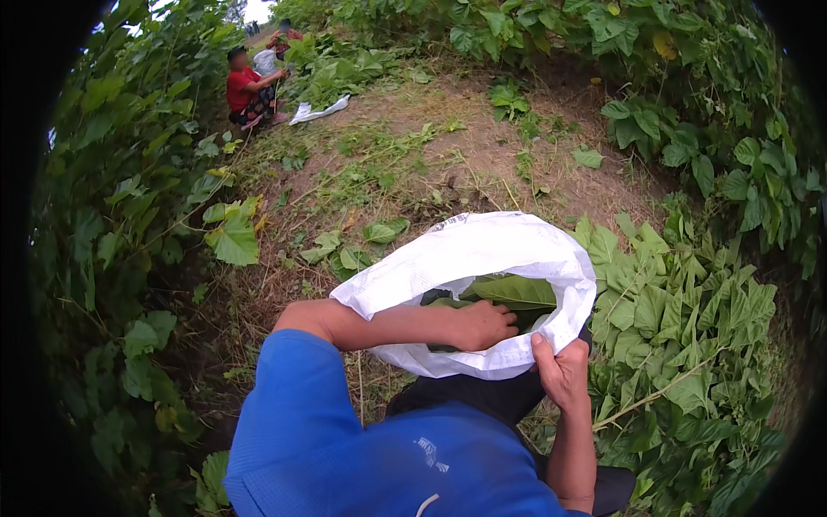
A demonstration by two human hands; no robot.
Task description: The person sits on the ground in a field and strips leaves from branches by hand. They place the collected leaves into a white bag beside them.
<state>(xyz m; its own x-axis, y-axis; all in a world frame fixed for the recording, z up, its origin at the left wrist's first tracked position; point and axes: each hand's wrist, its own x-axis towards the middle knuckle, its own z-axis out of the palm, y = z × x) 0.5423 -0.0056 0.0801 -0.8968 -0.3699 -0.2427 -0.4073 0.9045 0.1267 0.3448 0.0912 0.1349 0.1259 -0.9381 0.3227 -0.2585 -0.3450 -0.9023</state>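
A white woven sack (478, 242) stands before me with its mouth spread wide, and green leaves (513, 292) show inside. My left arm reaches in over the sack's left rim. Down on the leaves rests my left hand (486, 325), its fingers bent; whether they grip any leaf is hidden. At the near right of the mouth, my right hand (563, 368) pinches the sack's rim, thumb on the inner side. Close to the right lies a large heap of cut leafy branches (659, 310).
Tall leafy plants line the left (129, 213) and right (698, 123). Loose leaves (355, 249) lie on the dirt ground (504, 155) beyond the sack. Farther off, a person in red (242, 84) squats beside a leaf pile (336, 68) and a white sheet (320, 110); another person (284, 39) is behind.
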